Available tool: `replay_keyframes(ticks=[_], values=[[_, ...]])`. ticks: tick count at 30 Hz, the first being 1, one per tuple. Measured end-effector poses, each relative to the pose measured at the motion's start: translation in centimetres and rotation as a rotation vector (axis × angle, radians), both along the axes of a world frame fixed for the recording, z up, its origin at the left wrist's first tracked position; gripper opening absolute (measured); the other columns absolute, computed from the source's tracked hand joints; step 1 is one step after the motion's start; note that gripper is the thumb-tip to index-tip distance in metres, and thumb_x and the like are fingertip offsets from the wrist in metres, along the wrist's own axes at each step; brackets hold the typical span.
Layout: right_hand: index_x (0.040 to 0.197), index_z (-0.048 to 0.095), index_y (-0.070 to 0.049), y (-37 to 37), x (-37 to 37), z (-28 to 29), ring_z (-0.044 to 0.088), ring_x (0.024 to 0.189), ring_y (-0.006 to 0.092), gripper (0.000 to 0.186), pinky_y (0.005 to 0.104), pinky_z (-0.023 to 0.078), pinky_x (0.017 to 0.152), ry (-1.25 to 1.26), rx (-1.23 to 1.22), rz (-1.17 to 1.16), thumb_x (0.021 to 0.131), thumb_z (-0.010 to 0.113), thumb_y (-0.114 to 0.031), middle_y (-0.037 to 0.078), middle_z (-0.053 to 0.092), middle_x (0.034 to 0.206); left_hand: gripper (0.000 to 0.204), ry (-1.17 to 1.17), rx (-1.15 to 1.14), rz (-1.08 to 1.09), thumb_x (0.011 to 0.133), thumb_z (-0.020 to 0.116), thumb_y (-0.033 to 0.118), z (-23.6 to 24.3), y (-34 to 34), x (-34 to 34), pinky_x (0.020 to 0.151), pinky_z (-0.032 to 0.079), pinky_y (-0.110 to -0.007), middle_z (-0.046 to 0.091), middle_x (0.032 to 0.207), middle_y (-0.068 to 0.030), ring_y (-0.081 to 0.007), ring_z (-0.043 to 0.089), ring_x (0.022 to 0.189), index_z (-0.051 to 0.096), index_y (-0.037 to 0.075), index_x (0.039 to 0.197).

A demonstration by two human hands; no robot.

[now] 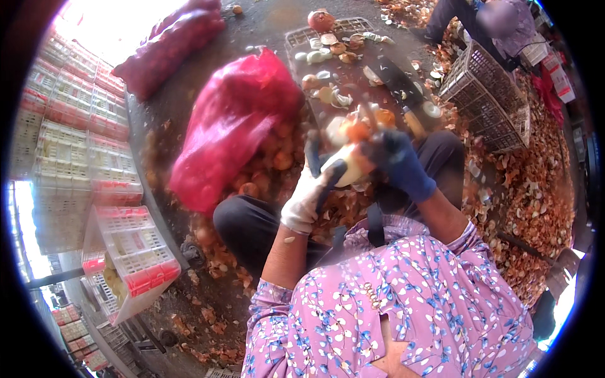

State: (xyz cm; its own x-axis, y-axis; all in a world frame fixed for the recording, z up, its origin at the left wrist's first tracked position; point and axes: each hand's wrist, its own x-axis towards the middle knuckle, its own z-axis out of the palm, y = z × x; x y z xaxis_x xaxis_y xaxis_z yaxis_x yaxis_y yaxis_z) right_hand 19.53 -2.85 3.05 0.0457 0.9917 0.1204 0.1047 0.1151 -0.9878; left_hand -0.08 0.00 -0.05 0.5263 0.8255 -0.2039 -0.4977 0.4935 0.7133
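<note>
My left hand (310, 186), in a white glove with dark fingertips, is wrapped round a partly peeled onion (348, 165) with its white flesh showing. My right hand (403, 165), in a blue glove, is at the onion's right side, its fingers smeared by motion; whether they grip anything is unclear. Just beyond both hands, orange-brown onion skin (356, 129) shows blurred. To the right of my right hand, a wide knife (396, 82) with a wooden handle lies among onion peelings.
A red mesh sack (236, 120) spills onions (282, 157) left of my knees. Another full sack (173, 47) lies beyond it. Plastic crates (88, 151) are stacked on the left; a brown crate (485, 88) stands right, near another person (504, 25). Onion skins (535, 189) cover the floor.
</note>
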Motion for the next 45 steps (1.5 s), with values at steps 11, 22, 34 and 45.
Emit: replay_keyframes(ticks=[11, 22, 34, 45], values=[[0.122, 0.058, -0.005, 0.7, 2.1, -3.0, 0.066, 0.099, 0.0219, 0.033, 0.037, 0.055, 0.086, 1.105, -0.367, 0.035, 0.097, 0.054, -0.027, 0.01, 0.066, 0.108, 0.121, -0.186, 0.19, -0.014, 0.065, 0.085, 0.025, 1.3, -0.4, 0.7, 0.104, 0.043, -0.046, 0.044, 0.142, -0.0233, -0.0357, 0.049, 0.129, 0.005, 0.017, 0.156], [0.121, 0.059, -0.005, -0.4, 1.2, 4.6, 0.066, 0.102, 0.0254, 0.037, 0.0404, 0.053, 0.092, 1.046, -0.252, 0.122, 0.095, 0.057, -0.03, 0.011, 0.067, 0.111, 0.082, 0.048, 0.299, 0.069, 0.079, 0.069, 0.037, 1.2, -0.8, -2.7, 0.096, 0.05, -0.051, 0.049, 0.138, -0.0182, -0.0386, 0.054, 0.12, 0.032, 0.009, 0.148], [0.098, 0.063, 0.0, -4.1, -3.3, -2.0, 0.055, 0.071, 0.0129, 0.028, 0.0326, 0.048, 0.067, -0.584, -0.327, 0.398, 0.089, 0.068, -0.025, 0.01, 0.064, 0.075, 0.064, -0.343, -0.002, 0.941, 0.082, 0.065, 0.05, 4.4, -0.5, -24.6, 0.078, 0.058, -0.047, 0.063, 0.111, -0.0205, -0.0378, 0.064, 0.095, 0.053, 0.004, 0.125], [0.103, 0.064, 0.001, 1.1, 1.6, -2.9, 0.056, 0.081, 0.0106, 0.023, 0.0284, 0.047, 0.072, -0.381, -0.175, 0.255, 0.092, 0.062, -0.019, 0.005, 0.063, 0.085, 0.036, -0.084, 0.178, 1.196, 0.086, 0.065, 0.042, 6.2, 4.3, -43.6, 0.094, 0.052, -0.058, 0.062, 0.106, -0.0269, -0.0441, 0.062, 0.096, 0.061, 0.009, 0.098]])
